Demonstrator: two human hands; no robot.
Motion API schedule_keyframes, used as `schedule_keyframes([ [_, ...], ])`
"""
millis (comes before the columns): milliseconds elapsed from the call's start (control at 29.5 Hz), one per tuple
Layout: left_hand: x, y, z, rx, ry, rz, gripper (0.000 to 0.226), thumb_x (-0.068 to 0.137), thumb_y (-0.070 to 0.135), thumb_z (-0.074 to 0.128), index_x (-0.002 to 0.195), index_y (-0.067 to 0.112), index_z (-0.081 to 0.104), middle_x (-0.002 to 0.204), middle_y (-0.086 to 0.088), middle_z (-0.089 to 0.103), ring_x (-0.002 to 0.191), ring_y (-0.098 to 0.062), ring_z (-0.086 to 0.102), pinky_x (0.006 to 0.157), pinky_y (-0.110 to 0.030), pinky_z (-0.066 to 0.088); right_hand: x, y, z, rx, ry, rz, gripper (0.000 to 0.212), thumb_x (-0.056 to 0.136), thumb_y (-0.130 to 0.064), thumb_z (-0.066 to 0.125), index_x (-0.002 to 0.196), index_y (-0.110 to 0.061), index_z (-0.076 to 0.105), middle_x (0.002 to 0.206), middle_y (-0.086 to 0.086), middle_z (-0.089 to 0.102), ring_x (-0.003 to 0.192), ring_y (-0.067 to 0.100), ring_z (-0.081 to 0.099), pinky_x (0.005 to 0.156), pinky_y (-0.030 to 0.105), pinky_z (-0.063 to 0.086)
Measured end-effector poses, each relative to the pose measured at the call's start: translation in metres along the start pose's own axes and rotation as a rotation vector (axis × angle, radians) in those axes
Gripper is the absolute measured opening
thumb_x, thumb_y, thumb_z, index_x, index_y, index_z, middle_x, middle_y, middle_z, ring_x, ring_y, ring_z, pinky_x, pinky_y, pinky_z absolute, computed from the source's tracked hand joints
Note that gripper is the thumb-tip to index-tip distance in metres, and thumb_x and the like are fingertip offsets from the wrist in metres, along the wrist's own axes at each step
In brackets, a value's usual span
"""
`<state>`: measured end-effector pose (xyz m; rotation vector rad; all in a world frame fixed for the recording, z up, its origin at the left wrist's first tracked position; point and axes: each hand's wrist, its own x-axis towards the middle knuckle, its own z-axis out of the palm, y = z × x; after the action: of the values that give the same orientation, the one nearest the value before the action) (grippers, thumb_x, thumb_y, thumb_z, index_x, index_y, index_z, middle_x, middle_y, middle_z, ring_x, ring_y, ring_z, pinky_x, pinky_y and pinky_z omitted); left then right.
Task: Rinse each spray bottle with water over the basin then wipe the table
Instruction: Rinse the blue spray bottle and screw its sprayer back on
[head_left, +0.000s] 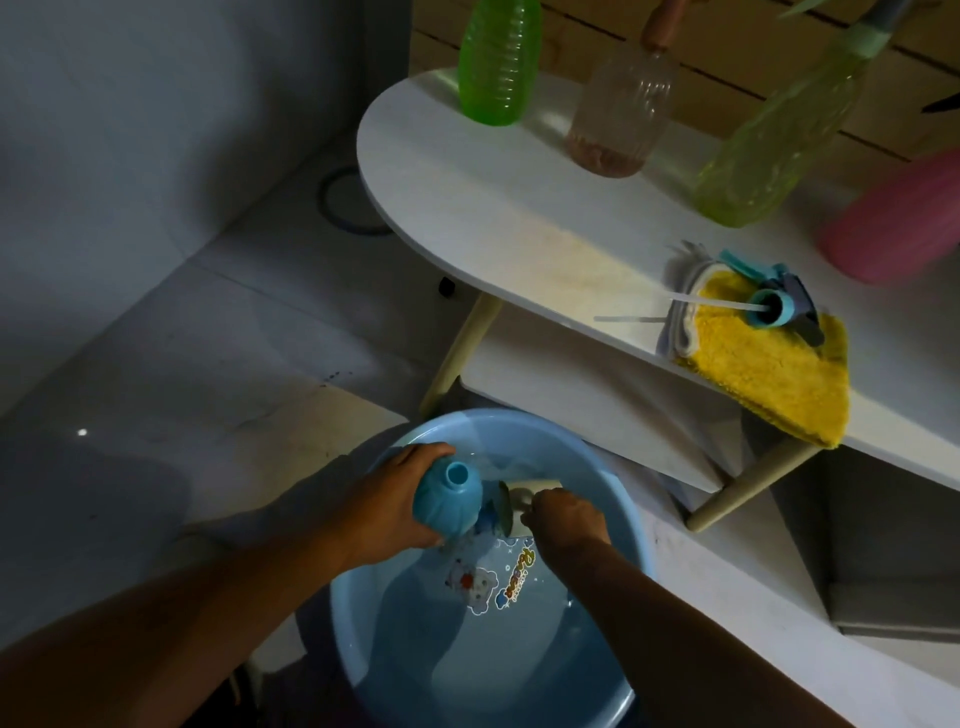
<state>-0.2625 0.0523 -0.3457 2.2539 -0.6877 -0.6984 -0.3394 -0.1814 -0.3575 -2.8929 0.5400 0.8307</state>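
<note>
- Over the basin (631, 525), the left hand (387, 501) gripped the blue bottle (449, 496), fingers curled round its body, open neck up.
- Just beside those fingers, the right hand (563, 522) held a tilted cup (522, 501), fingers wrapped round it.
- Advice: keeping the cup's lip close to the neck would have limited spills.

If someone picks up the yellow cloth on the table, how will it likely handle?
The yellow cloth would probably go floppy: it looks plush and folded, drooping over the table edge. The spray head resting on it would likely slide off.
</note>
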Motion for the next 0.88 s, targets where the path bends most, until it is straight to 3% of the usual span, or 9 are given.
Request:
schedule_keyframes([
  [136,-0.001,0.001,-0.008,0.051,0.017,0.018,0.092,0.077,0.034,0.089,0.151,0.031,0.035,0.143,0.016,0.044,0.128,-0.003,0.043,0.084,0.001,0.036,-0.001,-0.012,0.010,0.049,-0.004,-0.015,0.034,0.105,-0.038,0.051,0.128,-0.017,0.064,0.128,0.007,0.066,0.119,0.027,0.063,0.097,0.035,0.050],
  [271,-0.005,0.007,-0.015,0.013,0.004,0.021,0.089,0.082,0.031,0.086,0.153,0.026,0.032,0.139,0.018,0.041,0.121,0.002,0.039,0.076,0.010,0.031,-0.002,-0.002,0.005,0.275,-0.012,0.059,0.028,0.104,-0.032,0.052,0.114,-0.012,0.069,0.116,0.012,0.070,0.108,0.030,0.066,0.087,0.032,0.050],
  [475,-0.005,0.028,-0.030,0.024,0.024,0.038,0.096,0.075,0.029,0.091,0.150,0.035,0.033,0.129,0.023,0.043,0.116,-0.001,0.046,0.072,0.000,0.039,-0.024,0.037,-0.034,0.678,0.000,0.147,0.031,0.097,-0.036,0.062,0.092,-0.008,0.073,0.083,0.006,0.067,0.071,0.017,0.056,0.062,0.026,0.040],
  [576,0.004,0.033,-0.043,0.048,-0.015,0.086,0.099,0.066,0.029,0.094,0.144,0.043,0.035,0.133,0.020,0.052,0.120,-0.009,0.057,0.086,-0.018,0.050,-0.046,0.045,-0.063,0.722,0.044,0.112,0.037,0.092,-0.046,0.068,0.086,-0.009,0.074,0.068,-0.001,0.061,0.063,0.012,0.052,0.055,0.024,0.037],
  [712,0.005,0.058,-0.075,0.181,-0.063,0.147,0.095,0.060,0.038,0.093,0.136,0.050,0.037,0.130,0.020,0.055,0.114,-0.009,0.058,0.091,-0.036,0.055,-0.072,0.052,-0.109,0.740,0.110,0.076,0.034,0.088,-0.044,0.074,0.081,-0.011,0.071,0.069,0.001,0.061,0.064,0.014,0.051,0.058,0.029,0.038],
  [881,0.003,0.085,-0.110,0.321,-0.161,0.209,0.090,0.060,0.041,0.091,0.130,0.052,0.036,0.121,0.022,0.058,0.106,-0.006,0.060,0.087,-0.030,0.053,-0.103,0.052,-0.162,0.704,0.201,-0.022,0.035,0.087,-0.046,0.074,0.078,-0.013,0.072,0.073,0.003,0.069,0.066,0.014,0.056,0.062,0.028,0.042],
])
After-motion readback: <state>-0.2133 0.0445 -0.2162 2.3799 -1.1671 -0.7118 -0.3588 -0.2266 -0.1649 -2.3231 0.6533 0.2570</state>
